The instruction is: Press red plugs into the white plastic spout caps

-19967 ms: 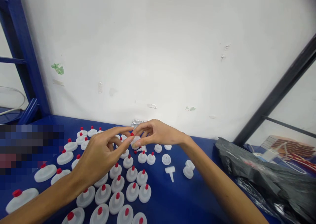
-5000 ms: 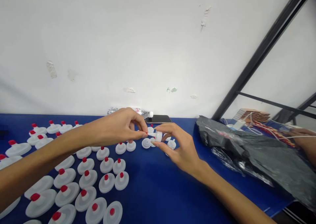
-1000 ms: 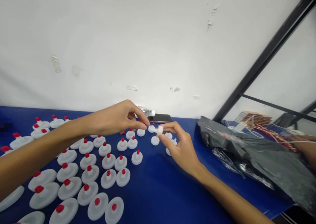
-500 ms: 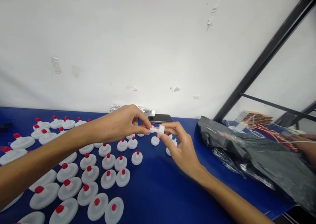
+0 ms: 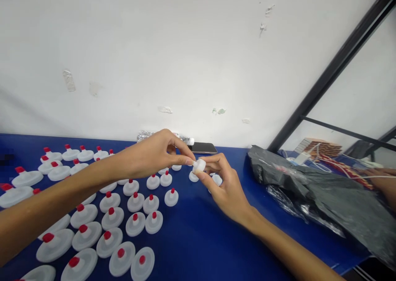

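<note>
White wall (image 5: 185, 46), scuffed scraps (image 5: 69, 80) stuck on; blue tabletop (image 5: 201, 248); slanting dark post (image 5: 336, 66).

The left fingers (image 5: 186, 161) have moved closer to the white cap (image 5: 200, 164).

2 bare hands (image 5: 227, 186), bare forearms (image 5: 281, 240)

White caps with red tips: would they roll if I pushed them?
The caps would probably slide, not roll: they're wide and sit flat. They look plastic, so likely light, and the smooth-looking table may be slippery.
</note>
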`<state>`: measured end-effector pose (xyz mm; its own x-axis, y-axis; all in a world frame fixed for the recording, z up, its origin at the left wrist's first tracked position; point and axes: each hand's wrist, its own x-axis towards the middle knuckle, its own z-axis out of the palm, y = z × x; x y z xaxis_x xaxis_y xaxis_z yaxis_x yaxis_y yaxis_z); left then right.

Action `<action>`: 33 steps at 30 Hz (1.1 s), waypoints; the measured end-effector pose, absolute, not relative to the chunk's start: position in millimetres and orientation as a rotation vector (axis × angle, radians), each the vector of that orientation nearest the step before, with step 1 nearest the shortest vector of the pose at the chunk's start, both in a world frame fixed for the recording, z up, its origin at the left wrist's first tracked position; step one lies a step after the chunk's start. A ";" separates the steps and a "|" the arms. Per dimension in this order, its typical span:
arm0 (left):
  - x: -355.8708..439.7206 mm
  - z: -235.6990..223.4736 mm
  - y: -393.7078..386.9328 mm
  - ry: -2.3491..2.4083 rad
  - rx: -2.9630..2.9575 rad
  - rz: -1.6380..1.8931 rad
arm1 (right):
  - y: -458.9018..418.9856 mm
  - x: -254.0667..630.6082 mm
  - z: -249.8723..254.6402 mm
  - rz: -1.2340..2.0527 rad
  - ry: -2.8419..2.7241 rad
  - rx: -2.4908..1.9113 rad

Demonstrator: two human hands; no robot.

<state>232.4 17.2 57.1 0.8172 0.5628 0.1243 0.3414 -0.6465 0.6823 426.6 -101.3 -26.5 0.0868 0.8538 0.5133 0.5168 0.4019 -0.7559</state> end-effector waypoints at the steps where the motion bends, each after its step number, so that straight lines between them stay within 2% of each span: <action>1: 233.7 55.3 16.7 0.657 2.302 0.474 | -101.3 427.0 -26.7 0.405 -1.573 -1.244; 6: 241.4 49.4 10.5 0.649 2.135 0.697 | -99.9 428.4 -26.3 0.417 -1.533 -1.214; 11: 246.9 47.3 2.3 0.676 1.973 0.736 | -99.2 428.5 -24.8 0.319 -1.520 -1.207; 17: 248.8 44.1 -2.4 0.713 1.917 0.706 | -99.9 428.9 -25.8 0.356 -1.490 -1.228; 21: 247.0 51.1 -2.3 0.735 2.015 0.739 | -100.7 429.2 -24.1 0.370 -1.493 -1.238; 25: 233.2 64.8 12.4 0.990 2.465 0.825 | -102.1 429.0 -22.6 0.362 -1.527 -1.262; 28: 217.1 69.3 36.0 1.200 2.743 0.634 | -103.3 427.8 -22.8 0.343 -1.570 -1.232; 33: 199.1 54.9 74.1 1.341 2.668 0.237 | -104.4 426.9 -24.4 0.292 -1.622 -1.166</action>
<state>199.1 74.1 54.9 0.5889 0.8047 0.0751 0.7817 -0.5907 0.2000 426.9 -104.4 -24.4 0.0450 0.7954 0.6045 0.5350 0.4918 -0.6869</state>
